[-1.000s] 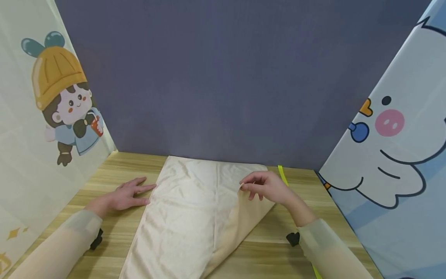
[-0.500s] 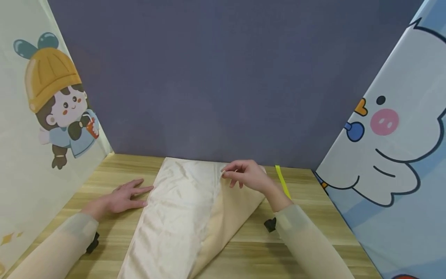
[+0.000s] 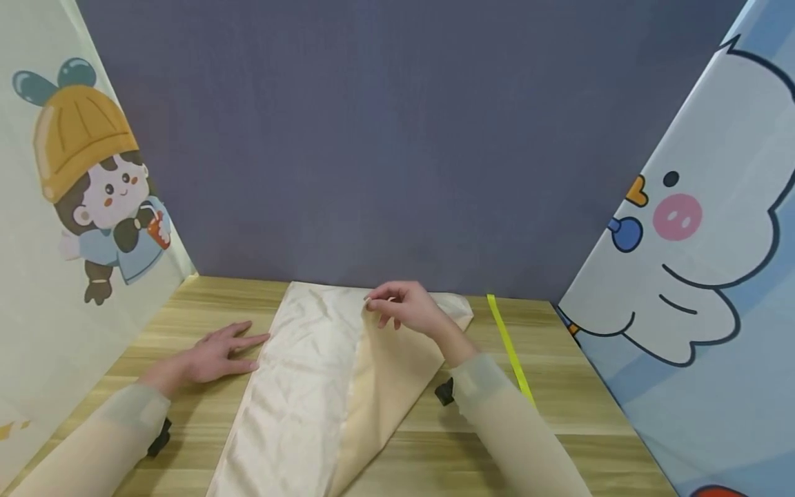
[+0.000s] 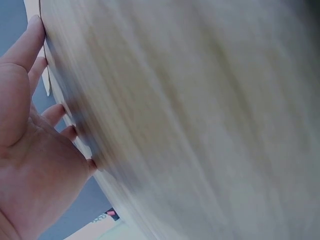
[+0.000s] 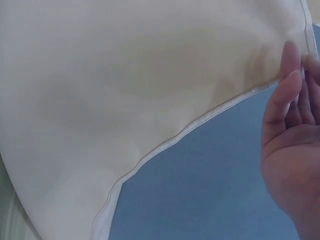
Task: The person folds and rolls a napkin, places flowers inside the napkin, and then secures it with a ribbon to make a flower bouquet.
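Note:
A cream cloth [image 3: 298,373] with a satiny top side lies lengthwise on the wood-grain table [image 3: 248,297]. Its right part is lifted and turned leftward, which bares a matte beige underside [image 3: 397,373]. Thumb and fingers of my right hand [image 3: 410,308] pinch the raised corner near the far end. The right wrist view shows the cloth's hemmed edge [image 5: 175,139] running up to those fingertips. To the left, my left hand [image 3: 219,353] rests flat with fingers spread, fingertips right at the cloth's left edge. In the left wrist view the left hand [image 4: 42,160] shows its palm side.
A yellow strip [image 3: 511,348] runs along the table on the right. Behind stands a dark grey-blue wall panel [image 3: 397,152]. Printed side panels close in the left [image 3: 37,331] and right [image 3: 739,414], and small black devices sit under both wrists.
The right hand has carried the pinched corner leftward across the cloth, so more underside shows. The left hand has kept its place at the left edge. The head view has shifted slightly.

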`<act>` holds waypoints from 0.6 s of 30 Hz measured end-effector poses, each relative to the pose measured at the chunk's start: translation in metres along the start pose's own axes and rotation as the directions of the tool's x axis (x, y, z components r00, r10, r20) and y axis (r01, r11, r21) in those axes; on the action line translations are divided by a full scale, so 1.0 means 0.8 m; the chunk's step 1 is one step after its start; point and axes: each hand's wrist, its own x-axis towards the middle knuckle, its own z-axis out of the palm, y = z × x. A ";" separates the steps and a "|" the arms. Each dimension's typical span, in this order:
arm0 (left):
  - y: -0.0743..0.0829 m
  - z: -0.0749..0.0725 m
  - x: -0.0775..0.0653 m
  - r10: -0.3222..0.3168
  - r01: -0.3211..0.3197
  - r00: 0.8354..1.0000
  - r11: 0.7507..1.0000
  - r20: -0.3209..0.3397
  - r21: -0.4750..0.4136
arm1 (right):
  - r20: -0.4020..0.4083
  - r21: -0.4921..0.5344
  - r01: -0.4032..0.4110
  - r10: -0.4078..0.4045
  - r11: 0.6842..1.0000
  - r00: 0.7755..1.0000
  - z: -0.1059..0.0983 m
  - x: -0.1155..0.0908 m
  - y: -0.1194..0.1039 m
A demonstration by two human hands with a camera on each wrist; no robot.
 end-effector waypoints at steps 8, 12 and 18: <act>-0.001 0.002 -0.002 -0.001 0.001 1.000 1.000 -0.005 0.021 | -0.013 0.017 0.010 -0.009 1.000 1.000 0.018 0.026 0.002; -0.004 0.004 -0.001 -0.002 0.002 1.000 1.000 -0.001 0.018 | -0.034 0.012 0.008 -0.007 1.000 0.999 0.023 0.040 0.001; 0.001 0.000 0.001 0.008 -0.008 1.000 1.000 0.005 0.011 | -0.063 0.006 0.006 -0.005 1.000 0.998 0.031 0.066 -0.002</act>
